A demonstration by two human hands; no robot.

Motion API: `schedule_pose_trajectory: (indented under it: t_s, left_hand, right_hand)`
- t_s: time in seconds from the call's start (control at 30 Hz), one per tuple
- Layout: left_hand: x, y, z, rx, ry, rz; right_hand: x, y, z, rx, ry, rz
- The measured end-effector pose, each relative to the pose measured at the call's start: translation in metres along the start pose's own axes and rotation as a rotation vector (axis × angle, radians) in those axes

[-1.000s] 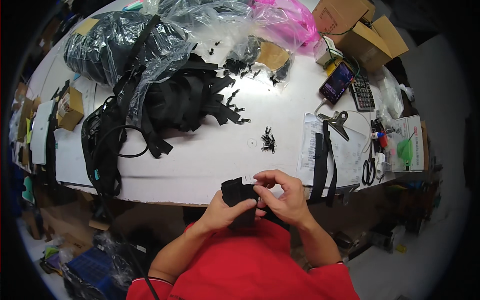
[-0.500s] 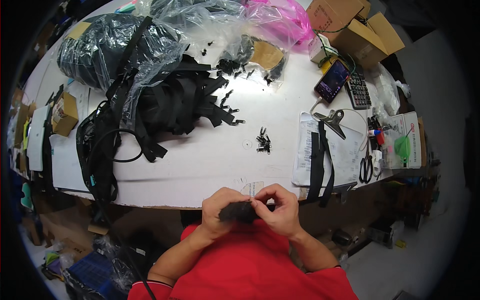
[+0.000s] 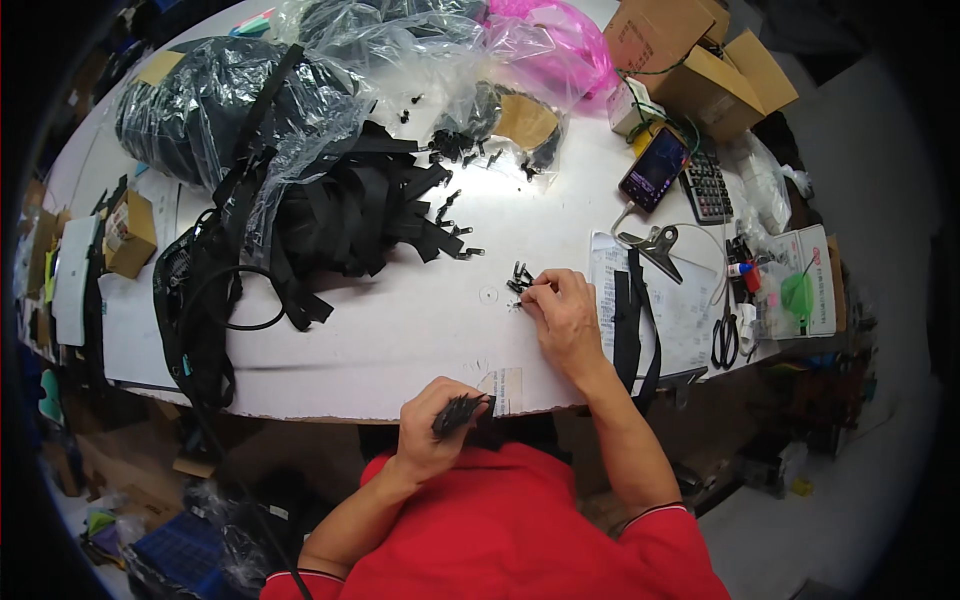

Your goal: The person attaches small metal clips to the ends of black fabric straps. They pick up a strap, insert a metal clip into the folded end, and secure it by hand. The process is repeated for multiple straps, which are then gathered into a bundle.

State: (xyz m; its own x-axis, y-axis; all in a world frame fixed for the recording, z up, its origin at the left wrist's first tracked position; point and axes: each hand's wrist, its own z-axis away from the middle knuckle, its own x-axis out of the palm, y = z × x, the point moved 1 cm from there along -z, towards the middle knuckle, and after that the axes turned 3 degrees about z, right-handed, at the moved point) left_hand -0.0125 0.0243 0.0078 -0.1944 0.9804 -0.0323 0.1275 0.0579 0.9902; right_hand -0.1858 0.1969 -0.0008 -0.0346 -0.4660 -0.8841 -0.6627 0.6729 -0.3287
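Note:
My left hand (image 3: 425, 435) is closed around a black zipper tape bundle (image 3: 460, 413) at the table's front edge, the cut ends poking up out of the fist. On the white table, my right hand (image 3: 570, 325) reaches in from the right with thumb and forefinger pinched at a small pile of black zipper sliders (image 3: 519, 276). The fingertips touch the pile's near side, where a slider seems to sit between them, partly hidden. Further off, a large heap of black zipper strips (image 3: 340, 215) lies to the left, with more loose sliders (image 3: 446, 212) along its right end.
Plastic-wrapped black rolls (image 3: 220, 105) and a pink bag (image 3: 570, 45) fill the back. At right are cardboard boxes (image 3: 720, 90), a phone (image 3: 655, 170), a calculator (image 3: 708, 190), a clipboard with papers (image 3: 690, 300), black straps (image 3: 628, 320) and scissors (image 3: 725, 340).
My right hand has left the bundle and moved forward to the slider pile. My left hand has stayed near the table edge, still gripping the bundle, now tilted more upright.

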Motion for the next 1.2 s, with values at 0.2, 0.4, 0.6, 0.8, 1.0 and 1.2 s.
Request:
schedule_pose_trajectory:
  t_s: [0.2,0.4,0.6,0.8,1.0,1.2]
  left_hand:
    - [-0.002,-0.004,0.0,-0.147,0.017,0.14]
    - [-0.003,-0.007,-0.001,-0.355,0.041,0.263]
    - [-0.001,0.001,0.0,-0.276,0.098,0.263]
    - [-0.002,0.01,0.002,-0.152,0.083,0.156]
    - [-0.002,0.014,0.002,-0.077,0.063,0.089]
    - [-0.002,0.015,0.003,-0.068,0.053,0.058]
  right_hand:
    - [-0.015,0.006,-0.006,0.129,0.099,-0.342]
    - [-0.019,-0.011,0.005,0.587,-0.066,-1.073]
    - [-0.03,-0.06,0.039,0.468,-0.224,-1.308]
    - [-0.045,-0.069,0.043,0.171,-0.148,-0.894]
    - [-0.054,-0.073,0.041,0.096,-0.127,-0.729]
    - [-0.058,-0.074,0.04,0.011,-0.1,-0.661]
